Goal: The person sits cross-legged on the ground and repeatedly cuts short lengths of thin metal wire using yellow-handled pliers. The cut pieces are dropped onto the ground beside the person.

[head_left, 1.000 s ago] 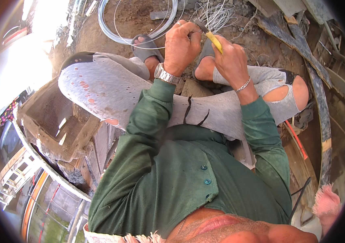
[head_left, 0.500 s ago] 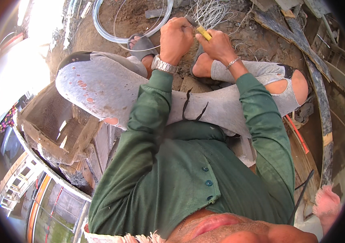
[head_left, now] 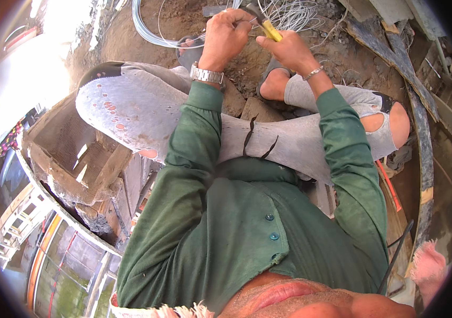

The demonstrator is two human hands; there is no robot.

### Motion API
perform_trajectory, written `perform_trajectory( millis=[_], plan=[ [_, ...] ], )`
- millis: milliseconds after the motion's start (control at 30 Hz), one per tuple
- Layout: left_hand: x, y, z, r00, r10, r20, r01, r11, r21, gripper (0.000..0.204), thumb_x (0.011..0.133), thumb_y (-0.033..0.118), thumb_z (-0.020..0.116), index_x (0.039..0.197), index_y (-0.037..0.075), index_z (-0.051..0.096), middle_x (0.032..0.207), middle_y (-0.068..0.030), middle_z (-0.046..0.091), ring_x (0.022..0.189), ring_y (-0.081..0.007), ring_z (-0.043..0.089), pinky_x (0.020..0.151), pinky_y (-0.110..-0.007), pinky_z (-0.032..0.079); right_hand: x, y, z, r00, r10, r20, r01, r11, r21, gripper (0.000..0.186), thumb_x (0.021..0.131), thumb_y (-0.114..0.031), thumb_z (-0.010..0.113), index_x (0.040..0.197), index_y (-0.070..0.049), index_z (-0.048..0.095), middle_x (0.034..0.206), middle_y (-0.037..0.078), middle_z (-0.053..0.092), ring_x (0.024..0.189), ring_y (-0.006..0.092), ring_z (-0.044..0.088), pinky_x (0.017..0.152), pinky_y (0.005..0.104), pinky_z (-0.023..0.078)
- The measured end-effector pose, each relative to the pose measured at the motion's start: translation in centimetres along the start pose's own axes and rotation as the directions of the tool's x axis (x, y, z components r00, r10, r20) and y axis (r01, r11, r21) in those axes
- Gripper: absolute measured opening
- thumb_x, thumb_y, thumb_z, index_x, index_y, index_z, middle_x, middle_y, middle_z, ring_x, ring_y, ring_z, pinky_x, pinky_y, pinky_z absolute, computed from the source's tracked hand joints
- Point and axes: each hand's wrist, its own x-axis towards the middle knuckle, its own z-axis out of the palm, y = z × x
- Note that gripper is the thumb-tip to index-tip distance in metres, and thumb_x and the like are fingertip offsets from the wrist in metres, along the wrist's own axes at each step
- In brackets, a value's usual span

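Beyond my crossed legs, my left hand is closed with its fingertips pinching a thin wire that runs toward a coil of pale wire. My right hand wraps round the yellow handles of a pair of pliers. Their dark metal head points up and left, close to the fingertips of my left hand. Whether the jaws are closed on the wire is too small to tell. A loose bundle of cut wires lies on the soil just past the pliers.
Old planks lie crossed at the right, with an orange strip near my right knee. A dirty wooden box stands by my left knee. My sandalled foot rests on the brown soil.
Both hands have shifted slightly apart, the left one a little left and the right one a little right. The pliers' dark head now shows more. The view has moved slightly.
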Motion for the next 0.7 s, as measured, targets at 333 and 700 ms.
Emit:
perform_trajectory(
  millis=[333, 700],
  plan=[
    [-0.2, -1.4, 0.3, 0.998, -0.016, 0.063, 0.013, 0.999, 0.042, 0.017, 0.081, 0.014, 0.067, 0.09, 0.01, 0.081, 0.09, -0.0184, 0.075, 0.08, -0.0356, 0.072, 0.077, -0.045, 0.057, -0.6, 0.8, 1.4, 0.981, -0.079, -0.175, 0.052, 0.987, -0.15, 0.045, 0.094, -0.045, 0.07, 0.093, -0.001, 0.068, 0.075, 0.02, 0.069, 0.069, 0.0383, 0.068, 0.066, 0.047, 0.054],
    [-1.0, -1.0, 1.6, 0.994, -0.079, 0.079, 0.057, 0.966, 0.252, 0.015, 0.081, 0.009, 0.065, 0.088, 0.009, 0.079, 0.081, -0.0195, 0.073, 0.078, -0.041, 0.071, 0.073, -0.045, 0.058, 0.8, 3.2, 2.7, 0.977, -0.108, -0.186, 0.05, 0.955, -0.293, 0.043, 0.092, -0.048, 0.07, 0.096, -0.006, 0.074, 0.083, 0.016, 0.073, 0.079, 0.0327, 0.07, 0.073, 0.0455, 0.054]
  ],
)
